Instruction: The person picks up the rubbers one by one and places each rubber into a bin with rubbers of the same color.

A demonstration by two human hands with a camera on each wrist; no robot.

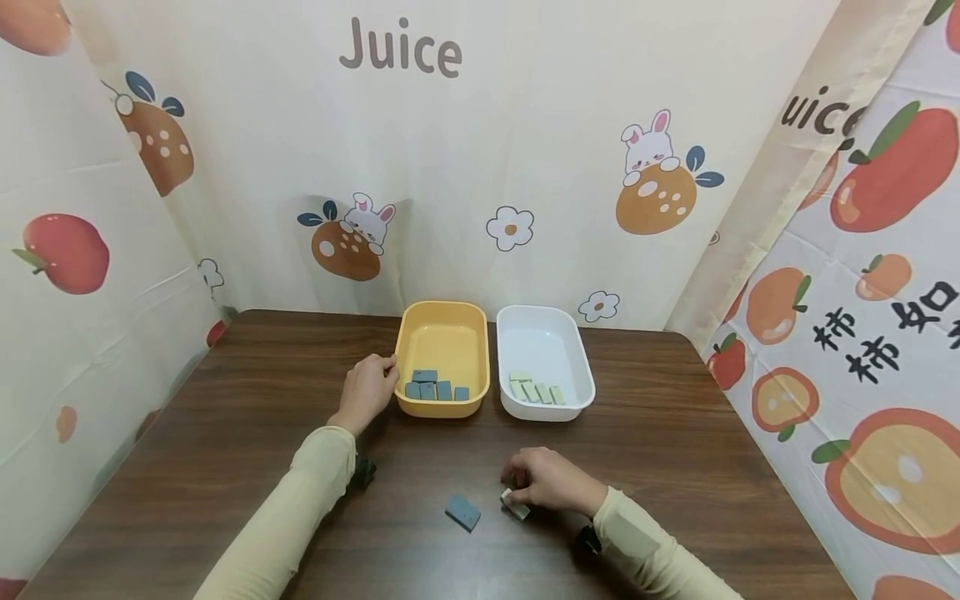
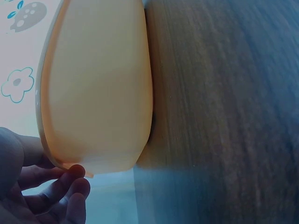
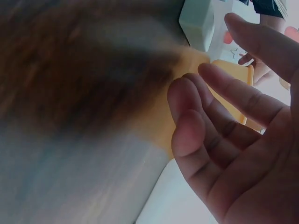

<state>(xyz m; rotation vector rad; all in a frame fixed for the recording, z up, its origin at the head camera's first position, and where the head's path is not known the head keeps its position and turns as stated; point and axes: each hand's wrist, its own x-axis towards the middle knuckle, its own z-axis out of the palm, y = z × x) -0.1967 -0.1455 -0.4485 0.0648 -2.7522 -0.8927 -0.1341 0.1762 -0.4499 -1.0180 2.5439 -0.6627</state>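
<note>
My left hand (image 1: pixel 366 390) pinches the rim of a yellow plastic bin (image 1: pixel 405 342) at its left side; the left wrist view shows the thumb and fingertips at that rim. Several blue-grey rectangular blocks (image 1: pixel 444 391) lie at the near end inside. Over the table my right hand (image 1: pixel 551 481) hovers at a pale green block (image 1: pixel 516 505). In the right wrist view its thumb and forefinger stand apart, and the pale green block (image 3: pixel 197 24) lies beyond their tips, not between them. To the left of that block a blue-grey block (image 1: pixel 462 512) lies on the table.
A white plastic bin (image 1: pixel 583 367) stands right of the yellow one, with several pale green blocks (image 1: pixel 536 392) at its near end. Both bins sit near the back edge of the brown wooden table (image 1: pixel 675 467). Printed cloth (image 1: pixel 465 150) hangs behind and along both sides.
</note>
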